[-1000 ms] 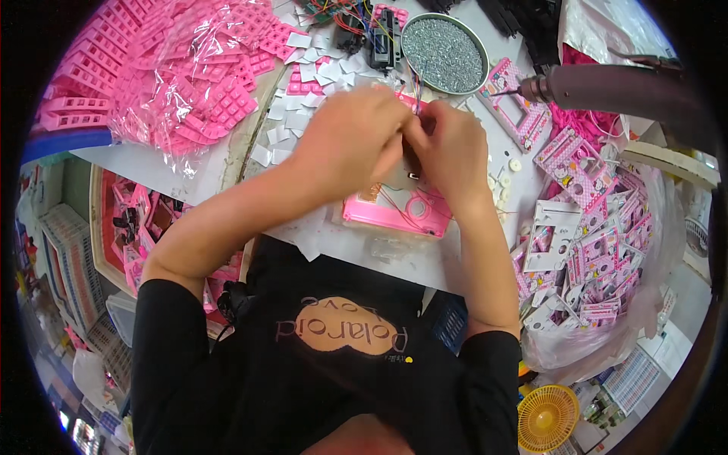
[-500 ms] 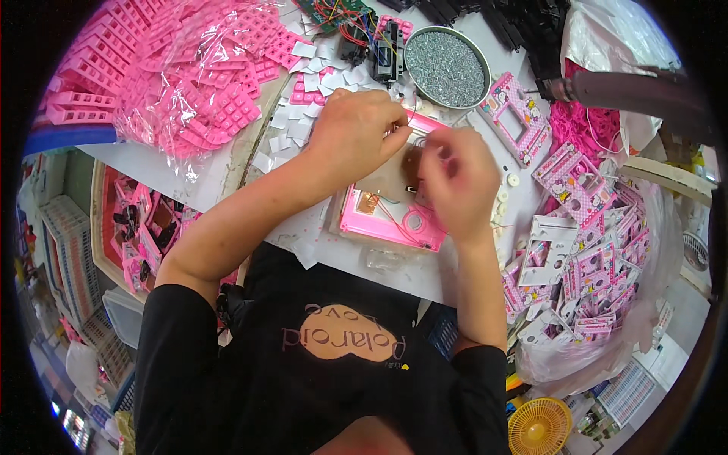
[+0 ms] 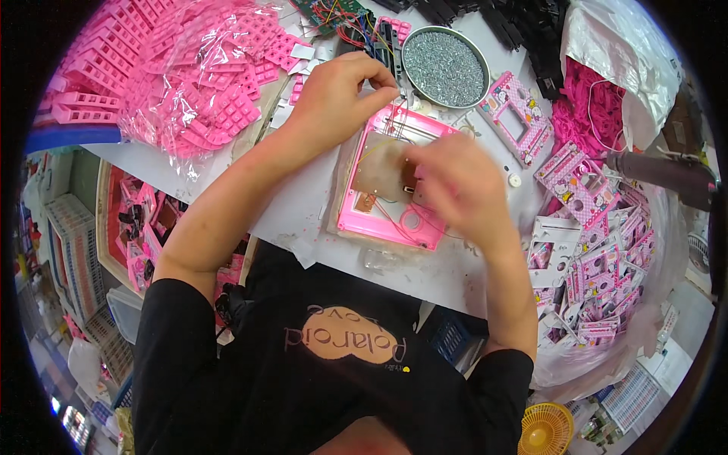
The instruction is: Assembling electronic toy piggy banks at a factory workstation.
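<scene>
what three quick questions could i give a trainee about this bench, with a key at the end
1. What fills the round dish?
a) white paper pieces
b) small grey metallic pieces
c) pink buttons

2. True or false: the open pink casing lies between the heap of pink moulded parts on the left and the heap of patterned panels on the right.

3. Which of the person's hands looks blurred, over the right side of the casing?

Key: 1. b; 2. true; 3. the right hand.
</scene>
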`<state>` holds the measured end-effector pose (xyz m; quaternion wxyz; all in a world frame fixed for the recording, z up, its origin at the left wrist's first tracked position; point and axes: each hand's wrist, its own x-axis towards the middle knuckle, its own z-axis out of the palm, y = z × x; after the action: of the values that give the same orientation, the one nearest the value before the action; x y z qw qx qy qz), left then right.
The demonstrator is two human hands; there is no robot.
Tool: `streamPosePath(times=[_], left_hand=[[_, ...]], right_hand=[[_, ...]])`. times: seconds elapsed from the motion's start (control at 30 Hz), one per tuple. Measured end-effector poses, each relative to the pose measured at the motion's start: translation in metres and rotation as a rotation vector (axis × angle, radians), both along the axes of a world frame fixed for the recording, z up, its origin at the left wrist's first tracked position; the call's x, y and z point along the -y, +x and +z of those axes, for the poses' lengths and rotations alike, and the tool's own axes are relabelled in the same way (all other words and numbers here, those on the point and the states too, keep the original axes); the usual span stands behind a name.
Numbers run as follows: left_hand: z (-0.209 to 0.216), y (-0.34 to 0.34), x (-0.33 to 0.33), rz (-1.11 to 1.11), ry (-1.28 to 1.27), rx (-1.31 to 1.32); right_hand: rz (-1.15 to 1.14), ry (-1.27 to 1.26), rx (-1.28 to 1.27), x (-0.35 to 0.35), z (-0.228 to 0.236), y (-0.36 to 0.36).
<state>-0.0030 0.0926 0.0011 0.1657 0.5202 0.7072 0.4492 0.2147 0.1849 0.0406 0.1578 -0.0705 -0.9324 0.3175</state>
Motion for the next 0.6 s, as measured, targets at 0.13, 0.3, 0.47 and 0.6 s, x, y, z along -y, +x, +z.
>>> streamPosePath(times=[0.13,0.3,0.47,0.6], left_hand=[[0.010,0.008,0.006,-0.078,0.304,-0.409],[0.008,0.017,0.007,-0.301,0.130,-0.041],[0.016,0.017,0.006,-0.328,-0.077,0.201],[0.024,0.021,0.007,-0.277,-0.200,0.300]], right_hand=[[-0.066,0.256,-0.198,-0.056,-0.014,-0.045],[0.034,0.177,0.045,-0.068,-0.020,-0.058],[0.008,0.406,-0.015,-0.064,-0.003,-0.034],[-0.141,0.385,0.008,-0.037,-0.002,-0.015]])
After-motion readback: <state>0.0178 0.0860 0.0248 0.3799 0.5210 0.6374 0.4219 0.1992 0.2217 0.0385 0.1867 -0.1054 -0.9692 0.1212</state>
